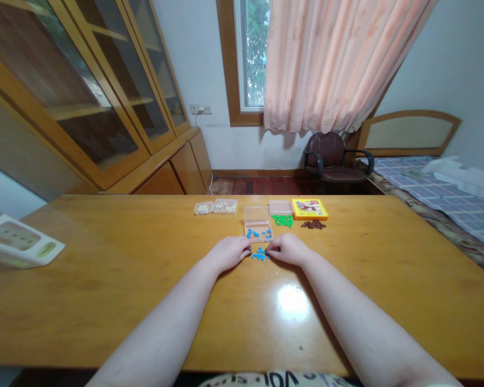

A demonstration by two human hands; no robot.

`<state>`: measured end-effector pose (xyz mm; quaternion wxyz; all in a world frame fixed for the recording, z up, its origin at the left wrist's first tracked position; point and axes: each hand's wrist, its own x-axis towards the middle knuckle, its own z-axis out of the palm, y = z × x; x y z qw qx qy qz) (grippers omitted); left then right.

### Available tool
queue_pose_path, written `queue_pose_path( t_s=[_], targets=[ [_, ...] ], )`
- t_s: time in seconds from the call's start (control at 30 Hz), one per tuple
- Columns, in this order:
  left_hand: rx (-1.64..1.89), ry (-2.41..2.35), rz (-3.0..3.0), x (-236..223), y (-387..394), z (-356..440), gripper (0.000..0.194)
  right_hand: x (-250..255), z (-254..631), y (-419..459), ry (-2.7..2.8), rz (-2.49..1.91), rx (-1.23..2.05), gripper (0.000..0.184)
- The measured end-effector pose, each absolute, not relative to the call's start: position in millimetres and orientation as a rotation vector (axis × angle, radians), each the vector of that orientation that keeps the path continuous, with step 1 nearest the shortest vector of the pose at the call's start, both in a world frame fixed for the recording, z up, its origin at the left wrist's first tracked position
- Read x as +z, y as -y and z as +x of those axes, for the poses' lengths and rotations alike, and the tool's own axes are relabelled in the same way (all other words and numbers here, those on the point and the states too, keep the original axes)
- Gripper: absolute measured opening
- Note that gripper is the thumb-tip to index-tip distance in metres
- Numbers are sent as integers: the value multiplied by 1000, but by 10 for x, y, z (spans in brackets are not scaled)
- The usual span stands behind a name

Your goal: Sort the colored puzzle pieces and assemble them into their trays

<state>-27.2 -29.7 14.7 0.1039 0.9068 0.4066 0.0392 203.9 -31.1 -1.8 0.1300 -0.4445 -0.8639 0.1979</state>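
A small pile of blue plastic pieces (260,255) lies on the table between my two hands. My left hand (230,252) rests at the pile's left side, its fingers bent together with the tips by the pieces. On the other side, my right hand (287,249) has thumb and fingers pinched at the pile's right edge. Whatever is between either hand's fingertips is too small to make out. Just behind the pile stands a clear plastic box (258,240) with its lid raised, and several blue pieces (256,234) are scattered inside it.
Behind my right hand are green pieces (283,221), a clear case (280,207), brown pieces (313,224) and a yellow box (310,209). Two clear containers with pale pieces (225,206) stand farther left. A white plastic holder (22,240) sits at the table's left edge.
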Motion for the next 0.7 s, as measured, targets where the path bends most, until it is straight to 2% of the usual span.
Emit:
queue_pose_path(
  t_s=[0.17,0.3,0.4,0.57,0.7],
  targets=[
    [304,-1208,2678,129,275,-283,16,4,2011,328,2541,-1292,461,20],
    [484,-1389,2658,116,256,-294,24,1,2012,335,2534,-1296,454,20],
    [457,-1396,2653,118,257,-306,26,-33,2029,321,2473,-1263,484,19],
    [298,-1080,2683,165,306,-297,13,-120,2052,260,2061,-1410,419,23],
    [199,-1020,2666,180,329,-269,12,-158,2049,219,1918,-1529,428,25]
  ],
)
